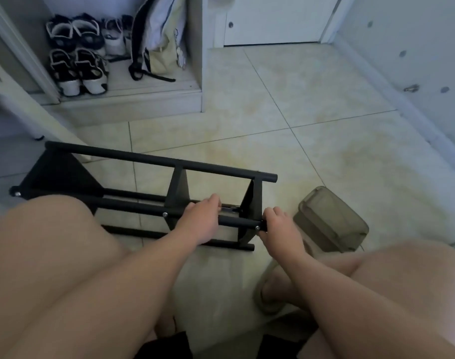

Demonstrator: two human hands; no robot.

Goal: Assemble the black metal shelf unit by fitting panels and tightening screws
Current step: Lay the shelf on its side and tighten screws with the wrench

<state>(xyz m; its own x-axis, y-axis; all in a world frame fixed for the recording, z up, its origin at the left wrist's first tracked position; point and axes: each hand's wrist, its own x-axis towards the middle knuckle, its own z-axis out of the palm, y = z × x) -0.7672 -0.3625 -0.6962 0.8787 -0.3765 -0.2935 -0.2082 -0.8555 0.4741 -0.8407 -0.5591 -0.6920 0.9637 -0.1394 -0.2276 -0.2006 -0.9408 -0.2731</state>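
Now the shelf unit lies sideways on the floor; the left hand grips its near rail, and the right hand clasps the rail's end. Best hold it steady while tightening the end screw.

Pale floor tiles with dark grout lines fill the middle of the view. At the top left an open white cabinet holds shoes on its low ledge: one black-and-white pair at the front, a similar pair behind it, and white sneakers just beside those. To their right a light bag leans upright, its black strap trailing over the ledge. A shut white door stands at the back. The right wall bears several small round dots. A translucent grey box lies tilted on the floor at the right. A white furniture leg slants down at the left.
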